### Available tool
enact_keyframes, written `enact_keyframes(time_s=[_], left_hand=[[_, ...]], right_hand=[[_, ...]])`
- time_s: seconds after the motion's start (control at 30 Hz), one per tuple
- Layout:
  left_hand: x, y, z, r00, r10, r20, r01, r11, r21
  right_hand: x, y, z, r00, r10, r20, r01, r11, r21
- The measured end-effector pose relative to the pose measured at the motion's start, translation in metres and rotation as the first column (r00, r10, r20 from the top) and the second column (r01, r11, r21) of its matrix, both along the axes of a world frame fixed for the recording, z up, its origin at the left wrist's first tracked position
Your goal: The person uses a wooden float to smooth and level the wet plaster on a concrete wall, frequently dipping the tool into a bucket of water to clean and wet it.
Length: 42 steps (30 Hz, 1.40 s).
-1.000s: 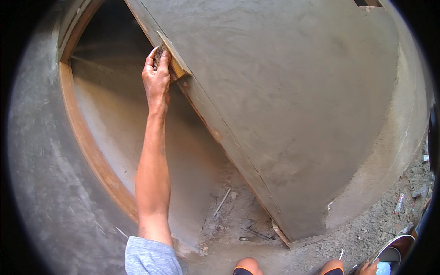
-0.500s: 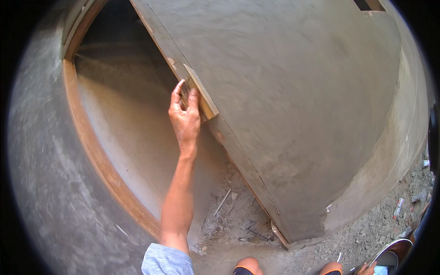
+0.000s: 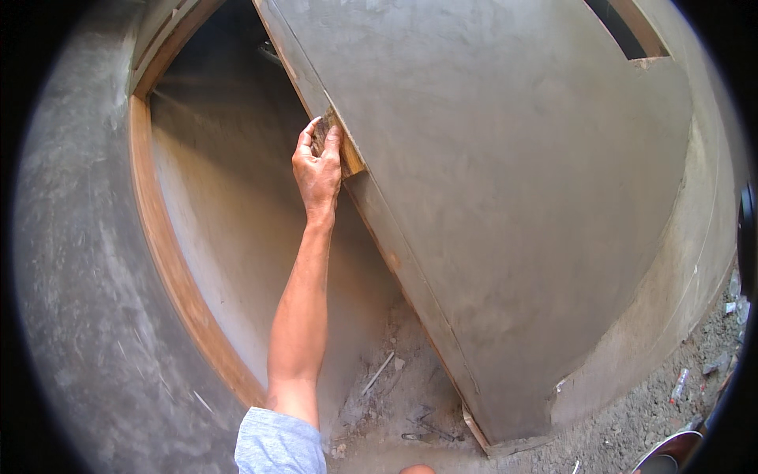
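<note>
My left hand (image 3: 317, 170) reaches up from the lower edge, its thumb and fingers closed around a small wooden float (image 3: 353, 162). The float is a short piece of wood, pale along one edge and darker under my fingers. It lies against the corner of the grey plastered wall (image 3: 513, 197), beside the thin line that runs down along that corner. The narrow edge strip (image 3: 395, 249) of the wall continues below the float. My right hand is outside the view.
A brown wooden frame (image 3: 170, 249) borders the opening on the left, next to another grey wall (image 3: 79, 237). Rubble and a pale stick (image 3: 377, 373) lie on the ground inside the opening. A bucket (image 3: 671, 452) stands at the lower right, near scattered litter. A slot (image 3: 620, 28) opens at the upper right.
My left hand and the float have moved a little up along the wall corner. The view has shifted. A hand by the bucket, seen earlier at the lower right, has gone out of view.
</note>
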State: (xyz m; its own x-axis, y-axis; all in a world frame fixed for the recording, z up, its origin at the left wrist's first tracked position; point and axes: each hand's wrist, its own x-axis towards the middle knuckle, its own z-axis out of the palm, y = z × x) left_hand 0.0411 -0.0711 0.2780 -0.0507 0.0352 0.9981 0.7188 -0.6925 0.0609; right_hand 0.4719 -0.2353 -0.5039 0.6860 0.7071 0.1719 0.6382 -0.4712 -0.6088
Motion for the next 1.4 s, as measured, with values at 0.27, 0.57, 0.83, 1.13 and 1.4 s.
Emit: enact_keyframes(time_s=[0.27, 0.57, 0.83, 1.13, 1.4], left_hand=[[0.0, 0.019, 0.056, 0.997, 0.066, -0.026, -0.063, 0.993, 0.103], [-0.025, 0.003, 0.117, 1.0, 0.003, -0.019, -0.002, 0.998, 0.055], [-0.016, 0.009, 0.094, 0.998, -0.002, -0.06, 0.001, 1.0, -0.015], [-0.003, -0.002, 0.001, 0.999, -0.022, -0.038, 0.02, 0.999, -0.038], [0.005, -0.005, -0.077, 0.995, 0.093, -0.03, -0.095, 0.995, -0.039]], right_hand=[[0.005, -0.008, 0.041, 0.999, 0.026, -0.034, -0.031, 0.99, -0.141], [-0.005, -0.007, 0.052, 0.995, 0.066, -0.071, -0.078, 0.981, -0.18], [-0.01, -0.008, 0.076, 0.984, 0.079, -0.16, -0.115, 0.965, -0.234], [-0.001, -0.01, 0.073, 0.988, 0.095, -0.121, -0.119, 0.97, -0.214], [0.004, -0.006, 0.036, 0.986, 0.052, -0.16, -0.084, 0.977, -0.198]])
